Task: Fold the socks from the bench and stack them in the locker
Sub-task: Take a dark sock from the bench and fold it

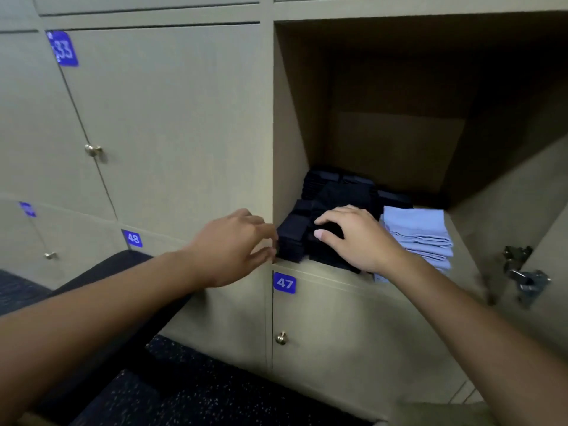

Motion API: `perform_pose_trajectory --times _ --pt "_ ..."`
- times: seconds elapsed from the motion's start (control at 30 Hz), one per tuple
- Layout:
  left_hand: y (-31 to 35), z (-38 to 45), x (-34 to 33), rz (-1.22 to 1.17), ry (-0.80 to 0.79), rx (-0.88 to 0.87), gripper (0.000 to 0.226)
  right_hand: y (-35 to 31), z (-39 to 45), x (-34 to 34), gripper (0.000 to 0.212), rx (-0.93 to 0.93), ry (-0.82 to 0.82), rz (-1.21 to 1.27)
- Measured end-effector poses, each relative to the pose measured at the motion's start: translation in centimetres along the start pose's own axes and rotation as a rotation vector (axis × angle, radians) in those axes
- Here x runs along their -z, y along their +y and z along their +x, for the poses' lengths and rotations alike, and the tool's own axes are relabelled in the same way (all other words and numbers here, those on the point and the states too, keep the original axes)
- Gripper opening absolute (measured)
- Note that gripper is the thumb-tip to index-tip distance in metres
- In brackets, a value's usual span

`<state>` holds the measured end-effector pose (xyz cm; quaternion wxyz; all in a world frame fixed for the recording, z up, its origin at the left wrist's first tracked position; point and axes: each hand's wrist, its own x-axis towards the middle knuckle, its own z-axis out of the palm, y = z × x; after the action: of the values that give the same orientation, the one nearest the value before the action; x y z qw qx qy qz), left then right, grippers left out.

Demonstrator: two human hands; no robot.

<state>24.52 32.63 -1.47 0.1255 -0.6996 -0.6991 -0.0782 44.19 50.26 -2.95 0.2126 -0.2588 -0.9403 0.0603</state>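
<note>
You see one open beige locker (292, 124), three blue number plates (284, 283), three brass door knobs (281, 337), two bare hands (359, 238).

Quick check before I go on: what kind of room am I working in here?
Probably a changing or locker room: a wall of beige lockers with numbered blue tags, brass door knobs, and one open locker holding folded black socks beside light towels.

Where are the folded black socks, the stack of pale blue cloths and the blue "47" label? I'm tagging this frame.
folded black socks (338, 192): head view, top of the rear pile.
stack of pale blue cloths (415, 222): head view, top cloth.
blue "47" label (284, 283): head view, its centre.
</note>
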Motion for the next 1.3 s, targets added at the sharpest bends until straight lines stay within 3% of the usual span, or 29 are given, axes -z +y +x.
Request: perform_pose_trajectory --times 0.2,0.37,0.6,0.8,0.9,1.13,1.23,1.3 --pt "-4.0 -8.4 -1.3 0.036 -0.023 0.159 0.033 -4.2 -0.9 -2.1 0.034 0.088 -0.126 0.051" --pt "-7.3 -14.2 -1.7 0.063 -0.100 0.301 0.052 -8.4 -0.4 -3.7 0.036 0.174 -0.225 0.058" --pt "-13.9 -19.9 -2.4 -0.113 -0.064 0.644 0.016 -15.4 0.8 -6.5 0.038 0.341 -0.337 0.058" --pt "-18.4 -22.0 -3.1 -0.113 -0.122 0.815 0.018 -19.0 2.9 -10.2 0.034 0.409 -0.370 0.059" --pt "-20.7 -22.9 -4.0 -0.067 -0.261 0.886 0.031 -20.3 3.8 -11.7 0.033 0.427 -0.389 0.050" --pt "-23.3 -24.2 -6.5 -0.116 -0.514 1.003 0.091 -21.7 5.5 -14.3 0.035 0.412 -0.430 0.059" --pt "-24.0 -24.6 -7.2 -0.088 -0.587 1.002 0.103 -21.7 5.9 -15.0 0.036 0.406 -0.439 0.063" --pt "-24.1 -24.5 -7.4 -0.061 -0.579 0.991 0.100 -21.7 6.0 -15.3 0.036 0.406 -0.449 0.060"
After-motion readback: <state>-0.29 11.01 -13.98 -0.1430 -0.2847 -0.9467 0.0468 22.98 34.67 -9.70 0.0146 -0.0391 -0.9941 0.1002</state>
